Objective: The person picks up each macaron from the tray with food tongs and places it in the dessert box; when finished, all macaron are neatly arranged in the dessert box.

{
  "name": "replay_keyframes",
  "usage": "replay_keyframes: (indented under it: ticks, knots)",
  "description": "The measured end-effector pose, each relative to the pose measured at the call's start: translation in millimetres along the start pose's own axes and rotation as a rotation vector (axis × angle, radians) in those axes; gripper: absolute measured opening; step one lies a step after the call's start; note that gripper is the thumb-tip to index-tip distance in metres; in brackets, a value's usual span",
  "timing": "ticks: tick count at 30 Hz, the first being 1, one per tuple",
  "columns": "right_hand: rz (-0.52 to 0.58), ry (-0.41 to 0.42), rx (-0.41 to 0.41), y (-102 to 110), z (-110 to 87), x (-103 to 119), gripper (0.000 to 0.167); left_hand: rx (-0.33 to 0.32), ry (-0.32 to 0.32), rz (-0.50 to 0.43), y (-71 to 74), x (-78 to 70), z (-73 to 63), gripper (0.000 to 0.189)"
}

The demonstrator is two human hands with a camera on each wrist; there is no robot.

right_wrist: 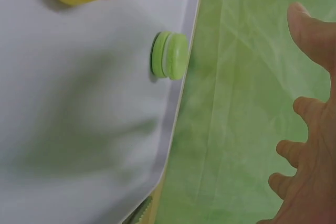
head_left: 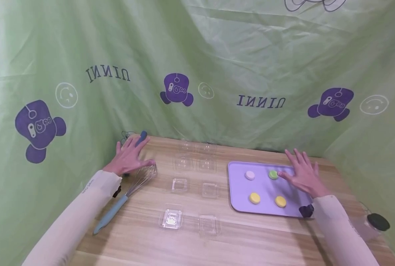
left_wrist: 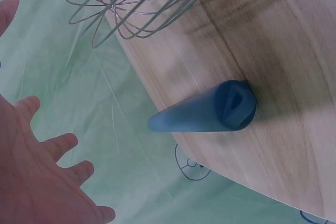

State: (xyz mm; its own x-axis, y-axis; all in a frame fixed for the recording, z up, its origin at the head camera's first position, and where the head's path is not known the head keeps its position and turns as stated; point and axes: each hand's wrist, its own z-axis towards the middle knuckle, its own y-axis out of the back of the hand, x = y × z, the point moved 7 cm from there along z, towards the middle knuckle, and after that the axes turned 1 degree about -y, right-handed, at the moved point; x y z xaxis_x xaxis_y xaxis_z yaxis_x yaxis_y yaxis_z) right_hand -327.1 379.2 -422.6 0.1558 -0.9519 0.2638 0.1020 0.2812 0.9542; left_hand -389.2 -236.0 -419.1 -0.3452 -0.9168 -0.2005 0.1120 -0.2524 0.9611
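Observation:
In the head view my left hand (head_left: 129, 157) is held with its fingers spread above the wire end of a balloon whisk (head_left: 112, 214) with a light blue handle. Beyond that hand lies a dark blue tapered handle-like piece (left_wrist: 205, 111), hollow at the near end; its kind is unclear. My right hand (head_left: 305, 175) hovers, fingers spread, over the right part of a lilac tray (head_left: 240, 207). On this tray sit a pink macaron (head_left: 249, 175), a green macaron (right_wrist: 176, 56) and two yellow macarons (head_left: 254, 198). Neither hand holds anything.
Several clear plastic boxes (head_left: 171, 218), some faint against the wood, stand in two columns mid-table (head_left: 144, 240). A jar with a black lid (head_left: 378, 222) stands at the right edge. Green printed cloth (head_left: 217, 55) hangs behind and at both sides.

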Motion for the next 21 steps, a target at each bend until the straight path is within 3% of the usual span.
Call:
replay_keyframes:
  ticks: [12, 21]
  knots:
    - [0.005, 0.023, -0.039, 5.4, 6.8, 7.6, 0.096, -0.007, 0.033, -0.025, -2.0, 4.3, 3.3, 0.108]
    - [0.046, 0.031, -0.101, 12.6, 14.8, 11.0, 0.103, 0.000, 0.039, -0.038, 5.7, 6.7, 0.7, 0.112]
